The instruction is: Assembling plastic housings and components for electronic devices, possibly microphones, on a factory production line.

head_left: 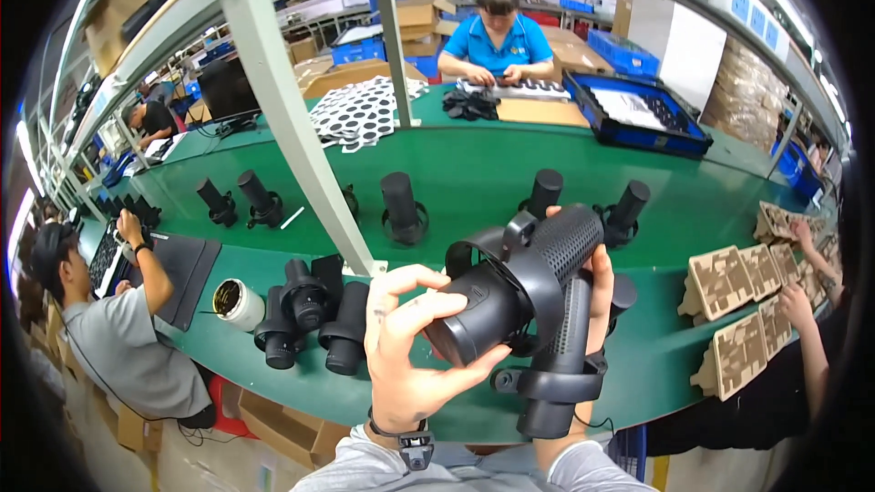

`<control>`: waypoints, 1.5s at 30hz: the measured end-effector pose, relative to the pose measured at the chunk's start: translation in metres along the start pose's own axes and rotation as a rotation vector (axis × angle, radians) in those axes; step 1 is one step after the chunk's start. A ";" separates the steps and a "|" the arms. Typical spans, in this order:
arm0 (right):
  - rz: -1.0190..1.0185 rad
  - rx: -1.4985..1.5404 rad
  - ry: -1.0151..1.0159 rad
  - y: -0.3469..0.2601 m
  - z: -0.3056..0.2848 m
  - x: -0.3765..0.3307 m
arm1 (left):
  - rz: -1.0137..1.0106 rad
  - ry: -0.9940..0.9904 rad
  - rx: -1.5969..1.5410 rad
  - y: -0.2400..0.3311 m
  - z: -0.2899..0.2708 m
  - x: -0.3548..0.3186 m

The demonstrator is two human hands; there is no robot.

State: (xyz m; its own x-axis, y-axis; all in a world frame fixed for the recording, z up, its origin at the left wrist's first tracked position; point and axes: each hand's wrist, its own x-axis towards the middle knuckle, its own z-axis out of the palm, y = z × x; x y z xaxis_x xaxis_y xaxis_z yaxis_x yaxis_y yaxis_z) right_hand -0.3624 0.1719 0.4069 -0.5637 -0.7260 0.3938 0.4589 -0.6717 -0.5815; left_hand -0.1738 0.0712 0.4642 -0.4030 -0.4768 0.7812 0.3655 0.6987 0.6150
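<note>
As the left hand (399,355) and right hand (598,301) grip the black mesh-ended tube (499,298) mid-frame, bumping the black ringed tube (563,355) below could scratch it.

The right grip (599,296) is mostly hidden behind the upper black cylinder (567,241) and the lower black cylinder (547,415), so its palm cannot be seen. The upper one covers the lower one's top end, and the small mark on its side is too small to read. A third cylinder (622,294) is partly covered by the right grip. The pale post (292,109) hides most of a black item (351,200) behind it. The grey sleeves (346,465) are cut off below; the right-hand co-worker (729,424) is cut off by the dark rim. Individual pieces in the far black pile (471,105) are too small to tell.
</note>
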 end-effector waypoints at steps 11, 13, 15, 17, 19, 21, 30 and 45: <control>0.032 0.173 0.133 -0.008 0.016 -0.001 | 0.088 0.006 -0.019 0.005 0.017 0.001; 0.063 0.225 0.159 -0.007 0.019 -0.002 | 0.185 -0.076 0.108 0.004 0.011 0.001; -0.028 0.101 0.225 -0.003 0.022 -0.001 | 0.291 -0.200 0.204 0.001 0.009 -0.003; 0.032 0.164 0.156 -0.010 0.014 -0.001 | 0.385 -0.251 0.197 0.003 0.011 0.005; 0.085 0.195 0.094 -0.013 0.011 -0.001 | 0.402 -0.271 0.219 0.004 0.010 0.005; 0.081 0.165 0.120 -0.012 0.017 -0.001 | 0.401 -0.249 0.212 0.002 0.009 0.005; 0.020 0.014 0.221 -0.005 0.026 -0.007 | 0.456 -0.297 0.205 -0.007 -0.001 -0.003; -0.134 -0.102 0.127 -0.003 0.013 0.002 | 0.070 -0.255 0.182 -0.002 -0.002 0.010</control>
State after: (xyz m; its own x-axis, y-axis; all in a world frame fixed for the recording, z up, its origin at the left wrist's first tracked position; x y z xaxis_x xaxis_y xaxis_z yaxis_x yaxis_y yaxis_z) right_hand -0.3555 0.1707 0.4187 -0.6998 -0.6028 0.3833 0.3056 -0.7376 -0.6020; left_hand -0.1767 0.0640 0.4714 -0.5881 -0.2914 0.7545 0.2532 0.8196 0.5139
